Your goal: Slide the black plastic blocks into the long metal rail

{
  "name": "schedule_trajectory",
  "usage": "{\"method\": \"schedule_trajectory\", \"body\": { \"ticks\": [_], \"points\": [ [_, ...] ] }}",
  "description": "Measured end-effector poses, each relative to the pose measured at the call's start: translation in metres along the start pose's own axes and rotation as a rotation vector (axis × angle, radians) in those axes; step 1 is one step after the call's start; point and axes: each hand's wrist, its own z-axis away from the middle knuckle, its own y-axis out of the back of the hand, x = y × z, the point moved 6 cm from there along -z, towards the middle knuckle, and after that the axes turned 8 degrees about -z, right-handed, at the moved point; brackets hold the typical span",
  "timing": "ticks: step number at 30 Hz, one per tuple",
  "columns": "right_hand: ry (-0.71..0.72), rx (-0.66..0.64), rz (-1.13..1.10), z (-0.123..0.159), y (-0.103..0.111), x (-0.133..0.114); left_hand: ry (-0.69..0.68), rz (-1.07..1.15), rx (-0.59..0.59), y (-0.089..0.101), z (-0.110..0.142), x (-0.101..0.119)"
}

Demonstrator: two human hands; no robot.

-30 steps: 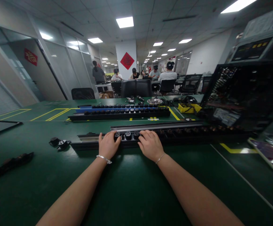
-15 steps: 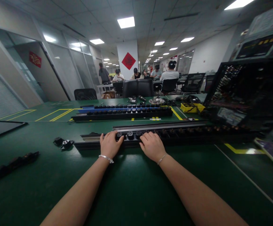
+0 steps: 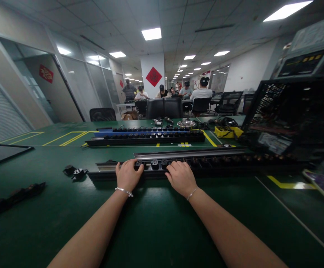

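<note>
A long black power strip housing (image 3: pixel 156 173) lies across the green table, with a row of socket modules (image 3: pixel 154 164) in its channel. My left hand (image 3: pixel 128 175) is closed round one black socket module (image 3: pixel 138 163) near the housing's left part, thumb on its right side. A bare stretch of channel shows between that module and the one to its right. Further right, my right hand (image 3: pixel 180 178) is curled over the housing, fingertips down among the modules; what lies under them is hidden. A silver metal rail (image 3: pixel 189 153) runs along the housing's far side.
Loose black parts (image 3: pixel 74 172) and a dark strip-like piece (image 3: pixel 18 197) lie at left. Behind are more strips, one blue (image 3: pixel 102 132), a metal dish (image 3: pixel 186 123) and a yellow tray (image 3: pixel 228 131). A black equipment case (image 3: pixel 295 111) stands at right. Several people sit farther back.
My left hand has shifted slightly left along the housing with the socket module, widening the gap to the neighbouring module. My right hand stays in nearly the same place. The view has tilted up a little.
</note>
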Motion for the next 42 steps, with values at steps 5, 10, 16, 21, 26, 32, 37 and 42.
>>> {"method": "schedule_trajectory", "body": {
  "ticks": [5,10,16,21,26,32,37,42],
  "points": [
    [-0.012,0.001,-0.013,0.0,0.0,0.001,0.024,-0.002,0.005,0.002,-0.001,-0.004],
    [-0.021,0.001,-0.023,0.0,-0.001,0.002,0.056,-0.026,0.019,0.004,-0.001,-0.008],
    [-0.029,-0.002,-0.035,0.0,-0.002,0.003,0.071,-0.034,0.046,0.005,-0.002,-0.013],
    [-0.034,0.003,-0.051,0.0,-0.002,0.003,0.099,-0.042,0.058,0.006,-0.004,-0.018],
    [-0.032,0.019,-0.049,0.0,-0.001,0.003,0.1,-0.067,0.059,0.008,-0.006,-0.023],
    [-0.026,0.031,-0.04,0.001,-0.001,0.003,0.092,-0.087,0.058,0.009,-0.008,-0.027],
    [-0.036,0.028,-0.054,0.001,-0.001,0.004,0.108,-0.104,0.052,0.011,-0.009,-0.032],
    [-0.036,0.035,-0.044,0.001,0.0,0.003,0.104,-0.127,0.057,0.011,-0.01,-0.036]
  ]
}}
